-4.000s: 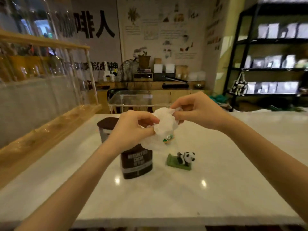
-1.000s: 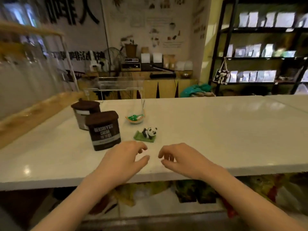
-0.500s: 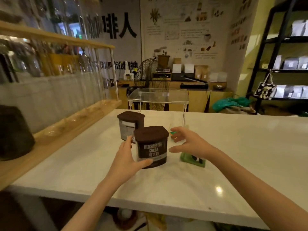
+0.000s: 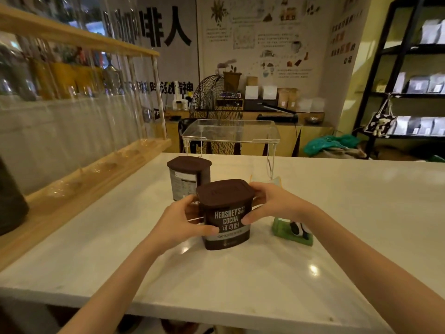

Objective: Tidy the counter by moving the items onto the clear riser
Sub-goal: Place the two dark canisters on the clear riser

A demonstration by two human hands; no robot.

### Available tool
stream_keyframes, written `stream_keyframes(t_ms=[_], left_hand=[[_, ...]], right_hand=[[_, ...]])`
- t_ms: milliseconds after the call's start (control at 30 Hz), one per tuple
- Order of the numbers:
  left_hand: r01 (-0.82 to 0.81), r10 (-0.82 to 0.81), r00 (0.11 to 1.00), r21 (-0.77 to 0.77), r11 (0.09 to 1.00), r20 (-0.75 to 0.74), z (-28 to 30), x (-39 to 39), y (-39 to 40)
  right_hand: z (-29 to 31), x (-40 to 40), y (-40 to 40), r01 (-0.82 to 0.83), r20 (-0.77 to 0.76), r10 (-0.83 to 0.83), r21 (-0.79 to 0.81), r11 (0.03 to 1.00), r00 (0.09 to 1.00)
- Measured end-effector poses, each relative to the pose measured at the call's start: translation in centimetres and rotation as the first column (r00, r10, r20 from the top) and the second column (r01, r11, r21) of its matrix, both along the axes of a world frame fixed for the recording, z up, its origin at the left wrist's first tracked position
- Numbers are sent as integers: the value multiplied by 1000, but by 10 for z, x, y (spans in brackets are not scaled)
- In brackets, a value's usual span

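Note:
A dark brown Hershey's cocoa tub [image 4: 225, 213] stands on the white counter [image 4: 240, 280]. My left hand [image 4: 179, 221] grips its left side and my right hand [image 4: 272, 203] grips its right side near the lid. A second brown-lidded tub [image 4: 187, 177] stands just behind it to the left. A panda figurine on a green base [image 4: 295, 231] sits to the right, partly hidden by my right forearm. The clear riser [image 4: 230, 132] stands empty at the counter's far edge. A small glass dish [image 4: 275, 180] peeks out behind my right hand.
A wooden rack with glass tubes [image 4: 96, 165] runs along the counter's left side. A dark rounded object [image 4: 9, 201] sits at the far left. A black shelving unit [image 4: 409, 92] and a fan [image 4: 216, 112] stand beyond the counter.
Both hands have closed in from beside the cocoa tub and now clasp it on either side. The view has moved closer to the counter.

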State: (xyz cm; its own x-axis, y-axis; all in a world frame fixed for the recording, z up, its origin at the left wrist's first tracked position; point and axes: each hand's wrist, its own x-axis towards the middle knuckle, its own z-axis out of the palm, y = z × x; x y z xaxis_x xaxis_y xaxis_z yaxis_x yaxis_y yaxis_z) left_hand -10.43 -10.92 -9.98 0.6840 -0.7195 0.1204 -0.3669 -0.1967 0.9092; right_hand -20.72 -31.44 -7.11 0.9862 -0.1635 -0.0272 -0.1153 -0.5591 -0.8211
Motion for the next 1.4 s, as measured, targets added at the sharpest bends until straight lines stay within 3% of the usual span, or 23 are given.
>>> stream_keyframes(t_ms=[233, 500, 733, 1000, 1133, 1400], left_hand=[[4, -5, 998, 18, 1000, 57, 14, 8, -3], [11, 2, 982, -70, 997, 189, 79, 28, -10], [-75, 126, 959, -203, 976, 252, 140, 71, -33], [-228, 354, 880, -372, 900, 316, 191, 141, -84], [-306, 457, 809, -398, 865, 370, 196, 174, -116], [-441, 554, 770, -363, 821, 316, 154, 233, -171]], right_hand=[[17, 2, -3, -32, 27, 33, -8, 999, 999], [74, 24, -18, -73, 177, 74, -8, 997, 982], [128, 78, -39, -30, 335, 20, 26, 999, 942], [168, 160, -72, 22, 552, -104, 153, 988, 827], [175, 206, -93, 80, 533, -158, 167, 983, 831], [138, 277, -126, 166, 414, -299, 327, 930, 860]])
